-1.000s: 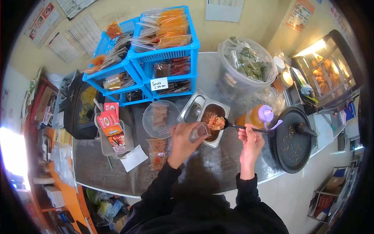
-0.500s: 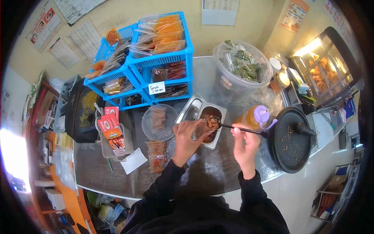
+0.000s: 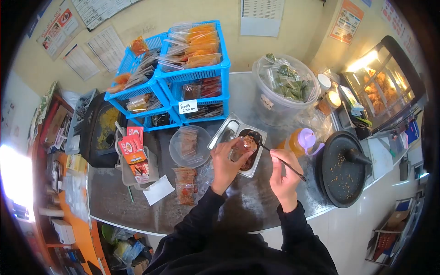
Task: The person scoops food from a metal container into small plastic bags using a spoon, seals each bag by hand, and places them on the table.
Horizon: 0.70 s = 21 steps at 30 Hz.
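My left hand [image 3: 223, 166] pinches a small clear plastic bag [image 3: 241, 148] with reddish-brown food inside, over a metal food pan [image 3: 248, 173]. The pan holds dark brown food, partly hidden by the bag and fingers. In my right hand [image 3: 285, 182] is a black spoon [image 3: 289, 167], gripped by its handle. Its bowl is down in the pan, beside the bag's mouth. Left of my left hand, several filled bags [image 3: 185, 187] lie on the table, below a round clear container [image 3: 203, 156] that holds flat clear packets.
Blue baskets [image 3: 201, 72] full of sachets stand at the back left. A clear bucket [image 3: 275, 107] of green leafy packets is at the back right. Towards the right are an orange bottle with a purple lid [image 3: 306, 137] and a stone mortar [image 3: 337, 185].
The spoon's bowl has gone from the bag's mouth into the pan, and its handle tilts more steeply. My right hand has shifted slightly down; my left hand still holds the bag.
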{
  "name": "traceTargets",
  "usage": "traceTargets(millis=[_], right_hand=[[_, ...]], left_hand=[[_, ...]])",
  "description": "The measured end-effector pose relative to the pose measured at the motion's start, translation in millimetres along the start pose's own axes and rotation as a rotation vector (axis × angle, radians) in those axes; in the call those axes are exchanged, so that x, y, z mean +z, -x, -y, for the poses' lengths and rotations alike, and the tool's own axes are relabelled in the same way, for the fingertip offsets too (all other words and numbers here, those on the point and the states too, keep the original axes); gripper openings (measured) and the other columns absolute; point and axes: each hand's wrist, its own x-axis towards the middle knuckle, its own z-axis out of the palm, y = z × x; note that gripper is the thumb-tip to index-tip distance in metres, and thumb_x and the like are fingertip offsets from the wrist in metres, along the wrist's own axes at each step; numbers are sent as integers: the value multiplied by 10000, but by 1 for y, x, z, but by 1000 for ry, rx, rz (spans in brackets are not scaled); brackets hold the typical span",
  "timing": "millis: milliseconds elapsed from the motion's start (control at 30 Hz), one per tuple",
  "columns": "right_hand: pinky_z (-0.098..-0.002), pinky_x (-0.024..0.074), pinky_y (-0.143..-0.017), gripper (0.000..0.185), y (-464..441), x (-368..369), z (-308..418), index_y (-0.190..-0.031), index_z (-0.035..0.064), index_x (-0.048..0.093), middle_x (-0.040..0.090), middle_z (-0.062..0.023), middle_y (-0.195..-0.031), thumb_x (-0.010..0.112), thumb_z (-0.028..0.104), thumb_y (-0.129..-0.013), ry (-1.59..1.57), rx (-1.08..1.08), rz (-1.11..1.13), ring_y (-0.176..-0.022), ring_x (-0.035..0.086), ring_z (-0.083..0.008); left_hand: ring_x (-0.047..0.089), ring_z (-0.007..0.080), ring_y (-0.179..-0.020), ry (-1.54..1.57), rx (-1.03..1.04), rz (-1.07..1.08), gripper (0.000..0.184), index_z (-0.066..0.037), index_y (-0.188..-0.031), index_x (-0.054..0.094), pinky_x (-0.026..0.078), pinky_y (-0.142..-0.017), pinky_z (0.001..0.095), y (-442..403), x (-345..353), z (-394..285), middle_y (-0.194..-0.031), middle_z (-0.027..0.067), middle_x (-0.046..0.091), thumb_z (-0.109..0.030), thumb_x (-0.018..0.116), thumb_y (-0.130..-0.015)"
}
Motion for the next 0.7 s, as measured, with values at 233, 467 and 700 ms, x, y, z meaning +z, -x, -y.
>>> traceTargets(millis=[233, 467, 700], right_hand=[[-346, 546, -789, 122, 3, -4, 4, -990, 3, 698, 734, -128, -961, 652, -69, -902, -75, 62, -37, -865, 704, -298], [-339, 546, -751, 164, -7, -10, 2, -992, 12, 700, 736, -126, -955, 668, -90, -868, -46, -93, -13, -830, 703, -290], [-335, 549, -729, 165, -12, -14, 3, -992, 12, 701, 737, -127, -949, 662, -93, -871, -58, -160, -32, -807, 701, -290]], left_hand=[[695, 235, -979, 108, -63, 31, 530, -25, -1180, 706, 534, -880, 368, -4, 1, -8, -1050, 115, 734, -189, 918, -723], [672, 192, -980, 229, -66, 11, 527, 15, -1182, 683, 525, -897, 342, -11, 1, -15, -1055, 103, 725, -145, 910, -734], [684, 281, -900, 316, -57, -93, 492, -32, -1129, 693, 521, -819, 380, -13, 4, -19, -979, 114, 714, -162, 910, -707]])
